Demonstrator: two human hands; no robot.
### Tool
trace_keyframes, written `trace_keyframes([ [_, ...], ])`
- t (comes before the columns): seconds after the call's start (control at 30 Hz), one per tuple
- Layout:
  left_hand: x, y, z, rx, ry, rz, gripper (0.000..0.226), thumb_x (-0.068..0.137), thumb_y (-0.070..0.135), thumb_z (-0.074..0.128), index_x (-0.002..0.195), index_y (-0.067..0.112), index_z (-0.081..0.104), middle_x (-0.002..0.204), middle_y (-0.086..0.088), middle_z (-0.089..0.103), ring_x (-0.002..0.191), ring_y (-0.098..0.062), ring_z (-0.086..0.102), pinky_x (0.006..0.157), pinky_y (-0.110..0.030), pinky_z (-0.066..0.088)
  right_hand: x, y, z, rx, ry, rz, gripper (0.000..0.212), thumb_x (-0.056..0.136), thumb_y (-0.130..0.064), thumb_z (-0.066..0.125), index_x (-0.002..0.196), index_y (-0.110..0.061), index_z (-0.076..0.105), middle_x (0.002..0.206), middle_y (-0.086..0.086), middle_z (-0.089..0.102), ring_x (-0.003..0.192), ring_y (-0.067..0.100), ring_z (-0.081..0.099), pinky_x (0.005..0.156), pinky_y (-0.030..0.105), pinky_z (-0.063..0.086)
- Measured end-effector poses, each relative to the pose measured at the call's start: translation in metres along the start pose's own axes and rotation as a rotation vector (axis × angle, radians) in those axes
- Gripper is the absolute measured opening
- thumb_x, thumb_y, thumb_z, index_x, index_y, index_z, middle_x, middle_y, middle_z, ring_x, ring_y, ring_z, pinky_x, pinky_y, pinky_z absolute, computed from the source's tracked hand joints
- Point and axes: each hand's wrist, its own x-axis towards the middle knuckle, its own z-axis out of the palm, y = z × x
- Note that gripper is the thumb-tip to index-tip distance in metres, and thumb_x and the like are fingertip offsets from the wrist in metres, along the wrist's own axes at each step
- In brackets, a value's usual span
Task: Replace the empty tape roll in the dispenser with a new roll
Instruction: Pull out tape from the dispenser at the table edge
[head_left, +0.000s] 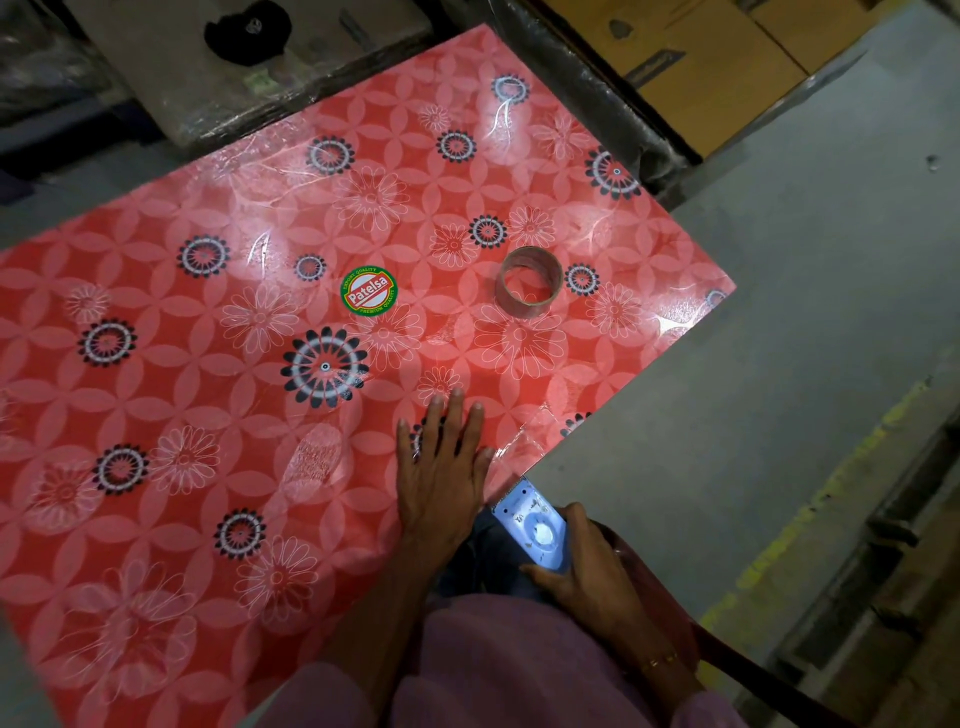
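From the head camera, your left hand (441, 467) lies flat on the red floral counter (156, 389) near its right edge, fingers (457, 410) straight and spread, holding nothing. Your right hand (587, 566) grips the blue tape dispenser (535, 525) just off the counter's near right edge, fingers curled round its body, its toothed end pointing at the edge. The empty cardboard tape core (529, 283) rests on the counter toward the far right corner, well apart from both hands. A round Patelsa sticker (368, 291) sits left of it.
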Motion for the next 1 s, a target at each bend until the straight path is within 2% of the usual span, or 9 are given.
trace_keyframes([
  [0.13, 0.000, 0.000, -0.003, -0.003, -0.022, -0.002, 0.055, 0.105, 0.048, 0.025, 0.156, 0.027, 0.023, 0.166, -0.001, 0.015, 0.153, -0.023, 0.017, 0.120, -0.055, 0.007, -0.003, 0.003, -0.001, -0.004, -0.016, 0.018, 0.052, 0.072, -0.060, 0.069, 0.102, -0.027, 0.042, 0.103, -0.007, 0.063, 0.096, 0.016, 0.061, 0.081, 0.043, 0.052],
  [0.27, 0.001, 0.001, -0.004, -0.004, -0.036, -0.007, 0.055, 0.105, 0.048, 0.025, 0.155, 0.027, 0.024, 0.166, 0.000, 0.015, 0.153, -0.023, 0.017, 0.120, -0.056, 0.011, -0.012, 0.009, -0.002, -0.007, 0.005, 0.049, 0.056, 0.070, -0.052, 0.070, 0.112, -0.025, 0.045, 0.109, -0.004, 0.063, 0.104, 0.021, 0.061, 0.086, 0.043, 0.050],
  [0.5, 0.001, 0.002, -0.007, 0.007, -0.086, -0.007, 0.056, 0.105, 0.048, 0.024, 0.156, 0.026, 0.022, 0.167, 0.000, 0.012, 0.153, -0.024, 0.014, 0.119, -0.058, 0.014, -0.002, 0.011, 0.001, -0.022, -0.044, 0.081, 0.058, 0.068, -0.058, 0.069, 0.108, -0.026, 0.042, 0.108, -0.006, 0.063, 0.102, 0.018, 0.062, 0.084, 0.045, 0.052],
  [0.6, 0.001, 0.002, -0.013, -0.017, -0.122, -0.013, 0.058, 0.103, 0.051, 0.022, 0.157, 0.027, 0.019, 0.167, 0.000, 0.009, 0.154, -0.023, 0.010, 0.120, -0.058, 0.011, 0.002, 0.014, 0.003, -0.046, -0.071, 0.082, 0.057, 0.067, -0.058, 0.069, 0.103, -0.026, 0.038, 0.107, -0.003, 0.063, 0.103, 0.021, 0.063, 0.083, 0.046, 0.052],
  [0.67, 0.000, -0.002, -0.015, -0.061, -0.172, 0.016, 0.067, 0.099, 0.061, 0.022, 0.157, 0.029, 0.013, 0.168, -0.001, 0.003, 0.155, -0.025, 0.003, 0.121, -0.059, 0.005, 0.005, 0.015, 0.003, -0.040, -0.089, 0.079, 0.057, 0.067, -0.057, 0.069, 0.102, -0.025, 0.037, 0.107, -0.002, 0.063, 0.103, 0.022, 0.062, 0.083, 0.047, 0.052],
  [0.8, -0.012, -0.008, -0.019, -0.067, -0.254, 0.137, 0.098, 0.081, 0.086, 0.022, 0.158, 0.028, 0.006, 0.167, -0.011, -0.007, 0.153, -0.033, -0.009, 0.119, -0.063, -0.004, 0.012, 0.017, 0.004, -0.024, -0.134, 0.088, 0.060, 0.067, -0.053, 0.073, 0.104, -0.024, 0.035, 0.111, 0.000, 0.062, 0.105, 0.023, 0.062, 0.084, 0.046, 0.052],
  [1.0, -0.020, -0.001, -0.020, -0.044, -0.271, 0.103, 0.106, 0.077, 0.091, 0.023, 0.158, 0.024, 0.007, 0.167, -0.013, -0.005, 0.153, -0.035, -0.008, 0.119, -0.064, -0.001, 0.017, 0.017, 0.006, -0.025, -0.154, 0.117, 0.060, 0.064, -0.051, 0.074, 0.101, -0.026, 0.034, 0.109, 0.000, 0.061, 0.101, 0.023, 0.061, 0.081, 0.046, 0.053],
])
